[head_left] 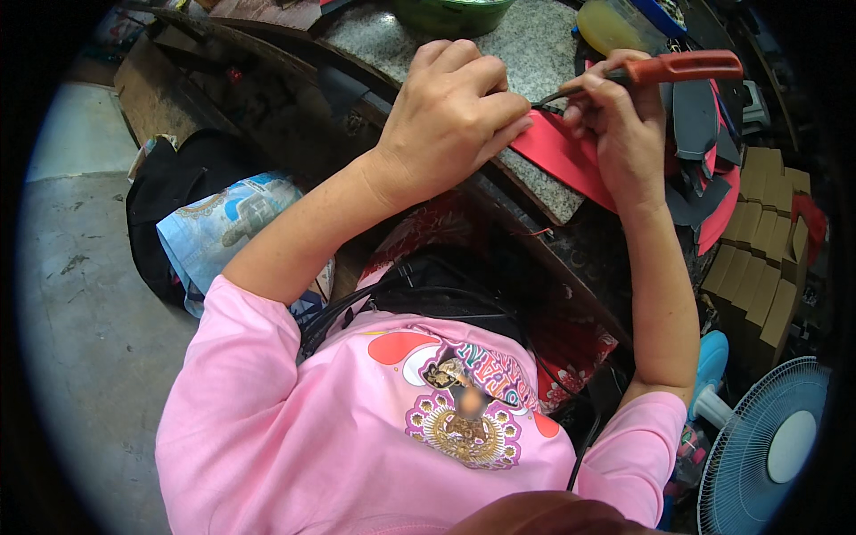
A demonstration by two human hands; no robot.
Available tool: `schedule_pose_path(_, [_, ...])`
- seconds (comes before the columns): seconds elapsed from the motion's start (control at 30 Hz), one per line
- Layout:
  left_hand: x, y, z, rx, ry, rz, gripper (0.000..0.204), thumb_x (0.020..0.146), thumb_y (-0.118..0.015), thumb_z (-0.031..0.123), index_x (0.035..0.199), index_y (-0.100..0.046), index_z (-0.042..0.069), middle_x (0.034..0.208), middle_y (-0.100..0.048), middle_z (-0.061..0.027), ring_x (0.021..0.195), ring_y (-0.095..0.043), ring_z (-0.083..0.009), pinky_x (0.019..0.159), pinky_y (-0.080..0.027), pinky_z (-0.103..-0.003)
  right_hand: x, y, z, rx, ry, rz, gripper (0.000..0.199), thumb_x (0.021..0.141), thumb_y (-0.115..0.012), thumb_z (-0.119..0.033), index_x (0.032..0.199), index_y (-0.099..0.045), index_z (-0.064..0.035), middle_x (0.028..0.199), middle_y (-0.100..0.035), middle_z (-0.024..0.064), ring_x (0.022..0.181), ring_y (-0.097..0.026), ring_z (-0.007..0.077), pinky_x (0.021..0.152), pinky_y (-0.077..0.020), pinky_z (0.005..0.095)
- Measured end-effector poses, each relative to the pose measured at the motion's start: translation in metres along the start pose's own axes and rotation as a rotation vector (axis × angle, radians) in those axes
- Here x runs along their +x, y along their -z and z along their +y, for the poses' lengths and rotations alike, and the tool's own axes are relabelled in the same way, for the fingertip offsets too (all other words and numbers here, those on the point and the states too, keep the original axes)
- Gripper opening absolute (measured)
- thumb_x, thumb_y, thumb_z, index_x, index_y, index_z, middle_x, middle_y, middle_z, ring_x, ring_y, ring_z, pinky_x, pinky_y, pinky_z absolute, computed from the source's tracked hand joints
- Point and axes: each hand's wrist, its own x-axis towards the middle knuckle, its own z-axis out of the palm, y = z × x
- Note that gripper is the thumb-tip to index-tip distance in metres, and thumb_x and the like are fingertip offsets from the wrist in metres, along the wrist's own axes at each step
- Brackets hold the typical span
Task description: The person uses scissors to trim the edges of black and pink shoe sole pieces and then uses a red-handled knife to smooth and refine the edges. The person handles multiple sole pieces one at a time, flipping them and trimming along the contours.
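Workshop setting, seen from above; grey concrete floor (80,294) at far left.
- Black bag (174,192) w/ pale blue printed sack (223,227) lay on floor, left of bench.
- Dark wooden bench frame (267,80) ran diag., topped w/ speckled granite slab (526,40).
- Green bowl (450,13) stood at slab's far edge, top centre.
- Pink printed shirt (374,419) filled lower centre; both forearms reached up to slab.
- Left hand (450,120): knuckles up, fingers curled, pressed down on near end of red sheet piece (566,156). Grip closed over the edge, tips touching material.
- Red sheet piece lay at slab's near-right corner, overhanging the edge, between both hands.
- Right hand (620,129): clenched round tool w/ orange-red handle (687,67); thin dark metal tip pointed left, met sheet just beside left fingers.
- Yellow container (615,27) sat behind tool, top right; contents not discernible.
- Dark grey & red offcuts (704,169) piled right of right hand.
- Stacked brown cardboard pcs (762,241) stood further right.
- Blue electric fan (767,441) at bottom right, grille facing up.
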Motion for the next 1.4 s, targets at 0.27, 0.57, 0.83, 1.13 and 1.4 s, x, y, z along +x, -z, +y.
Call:
schedule_pose_path(0.27, [-0.006, 0.015, -0.003, 0.053, 0.113, -0.033, 0.02, 0.078, -0.078, 0.033, 0.09, -0.074, 0.018, 0.085, -0.06, 0.0018, 0.087, -0.055, -0.02, 0.089, -0.038, -0.04, 0.002, -0.01, 0.007, -0.221, 0.212, -0.075, 0.023, 0.094, -0.056, 0.001, 0.113, -0.045, -0.0085, 0.089, -0.062, 0.0072, 0.064, -0.059, 0.007, 0.055, -0.0461, 0.0184])
schedule_pose_path(0.57, [-0.005, 0.017, -0.001, 0.101, -0.029, -0.066, 0.016, 0.079, -0.078, 0.027, 0.091, -0.075, 0.017, 0.085, -0.062, 0.0022, 0.084, -0.056, -0.0185, 0.09, -0.039, -0.039, 0.004, -0.003, 0.001, -0.046, 0.024, -0.043, 0.021, 0.095, -0.054, -0.004, 0.113, -0.045, -0.009, 0.089, -0.063, 0.0092, 0.065, -0.06, 0.0118, 0.055, -0.0465, 0.0225])
schedule_pose_path(0.83, [-0.007, 0.016, 0.0, 0.038, 0.048, -0.059, 0.019, 0.08, -0.077, 0.026, 0.093, -0.074, 0.014, 0.085, -0.062, 0.0002, 0.085, -0.056, -0.0202, 0.088, -0.04, -0.038, 0.005, -0.003, 0.003, 0.049, 0.034, -0.064, 0.022, 0.094, -0.06, -0.003, 0.111, -0.047, -0.0084, 0.085, -0.066, 0.0081, 0.065, -0.063, 0.0103, 0.056, -0.0503, 0.0215])
schedule_pose_path(1.13, [0.001, 0.011, -0.007, 0.01, 0.133, -0.132, 0.013, 0.082, -0.074, 0.024, 0.088, -0.072, 0.012, 0.079, -0.063, -0.0012, 0.08, -0.061, -0.021, 0.086, -0.041, -0.039, 0.002, -0.006, 0.003, -0.043, 0.014, -0.049, 0.021, 0.094, -0.056, -0.003, 0.111, -0.045, -0.009, 0.089, -0.064, 0.0095, 0.065, -0.06, 0.0115, 0.056, -0.0476, 0.0223])
schedule_pose_path(1.4, [-0.002, 0.017, 0.002, -0.015, 0.172, -0.114, 0.01, 0.082, -0.073, 0.018, 0.089, -0.071, 0.011, 0.081, -0.062, -0.0014, 0.08, -0.061, -0.0216, 0.086, -0.042, -0.038, 0.0, -0.009, 0.003, -0.176, 0.103, -0.084, 0.021, 0.095, -0.054, -0.003, 0.112, -0.045, -0.0086, 0.089, -0.062, 0.0084, 0.065, -0.059, 0.0104, 0.056, -0.0452, 0.0205])
